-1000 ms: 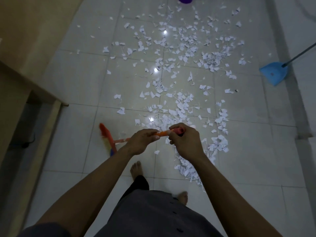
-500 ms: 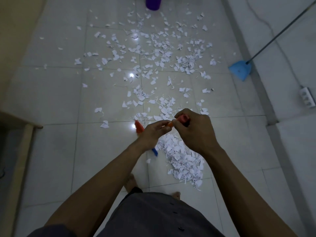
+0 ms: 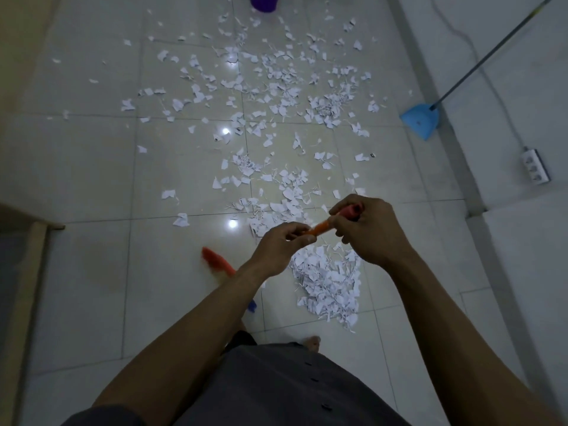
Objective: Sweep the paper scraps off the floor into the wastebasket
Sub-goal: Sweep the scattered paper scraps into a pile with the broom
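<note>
Below, left hand [image 3: 276,250], right hand [image 3: 372,232] gripping slim orange broom handle [image 3: 321,228] (bristles [image 3: 215,259] blurred), jagged paper scraps [image 3: 329,281]

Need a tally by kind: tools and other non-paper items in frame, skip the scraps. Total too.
Orange broom: 1
Blue dustpan: 1
Purple wastebasket: 1
White power strip: 1
Total: 4
</note>
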